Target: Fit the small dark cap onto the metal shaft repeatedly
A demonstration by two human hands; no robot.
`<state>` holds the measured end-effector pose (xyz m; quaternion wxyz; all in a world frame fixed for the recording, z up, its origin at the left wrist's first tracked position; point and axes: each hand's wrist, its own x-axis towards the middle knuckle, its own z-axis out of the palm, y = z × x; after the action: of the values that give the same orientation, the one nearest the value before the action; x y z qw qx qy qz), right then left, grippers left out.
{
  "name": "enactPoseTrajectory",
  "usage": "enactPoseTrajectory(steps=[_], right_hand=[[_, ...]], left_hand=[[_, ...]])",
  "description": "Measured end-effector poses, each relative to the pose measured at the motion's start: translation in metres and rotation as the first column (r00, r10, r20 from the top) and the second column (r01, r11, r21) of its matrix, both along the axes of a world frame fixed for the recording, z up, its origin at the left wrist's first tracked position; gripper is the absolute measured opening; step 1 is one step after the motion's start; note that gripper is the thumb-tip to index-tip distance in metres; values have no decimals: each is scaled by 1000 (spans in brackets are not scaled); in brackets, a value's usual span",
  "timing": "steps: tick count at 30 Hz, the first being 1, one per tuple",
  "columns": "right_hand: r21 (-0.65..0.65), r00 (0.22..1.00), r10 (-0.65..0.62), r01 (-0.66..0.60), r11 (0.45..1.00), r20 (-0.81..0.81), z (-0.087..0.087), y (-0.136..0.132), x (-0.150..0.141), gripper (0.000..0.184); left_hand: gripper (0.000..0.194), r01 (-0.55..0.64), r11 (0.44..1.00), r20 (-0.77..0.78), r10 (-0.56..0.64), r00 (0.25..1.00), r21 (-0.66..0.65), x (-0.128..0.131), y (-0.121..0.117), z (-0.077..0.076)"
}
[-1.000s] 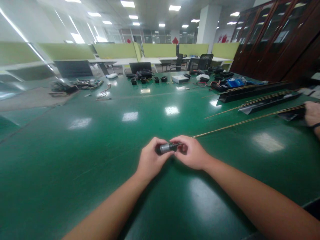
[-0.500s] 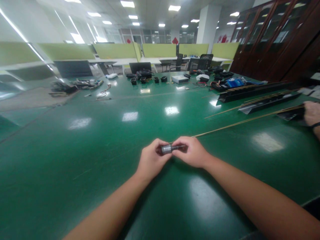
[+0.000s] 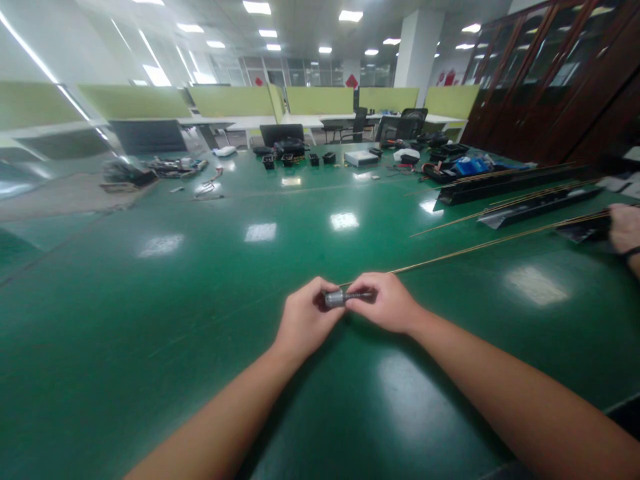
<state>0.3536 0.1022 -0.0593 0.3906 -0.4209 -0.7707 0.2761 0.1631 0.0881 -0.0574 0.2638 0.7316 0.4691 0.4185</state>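
Close together over the green tabletop (image 3: 210, 347), both hands hold one small part. My left hand (image 3: 306, 317) is closed on a short silver metal cylinder (image 3: 335, 298), thumb above and fingers below. From the cylinder's right end runs a thin dark shaft (image 3: 356, 295) that looks ridged. My right hand (image 3: 387, 303) pinches this shaft between thumb and fingers, and its far end disappears into the palm. Just behind the hands, a long thin brass-coloured rod (image 3: 450, 256) stretches away to the right.
Black angled metal channels (image 3: 543, 205) with more thin rods lie at the right. Another person's hand (image 3: 625, 229) rests near the closest channel. Along the back stand several small black blocks (image 3: 314, 159), a white-topped box (image 3: 361, 158) and a blue bundle (image 3: 471, 165).
Hardly anything differs. The cylinder sits very slightly further right in view, as does the rest of the scene; both hands keep their hold.
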Motion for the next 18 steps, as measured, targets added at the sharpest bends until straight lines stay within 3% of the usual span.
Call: enactPoseTrajectory(steps=[18], right_hand=[[-7,1000,-2,2,1000,-10,0,0,2,8]], left_hand=[[17,-31,998,-10,32,999,47,0,0,-1]])
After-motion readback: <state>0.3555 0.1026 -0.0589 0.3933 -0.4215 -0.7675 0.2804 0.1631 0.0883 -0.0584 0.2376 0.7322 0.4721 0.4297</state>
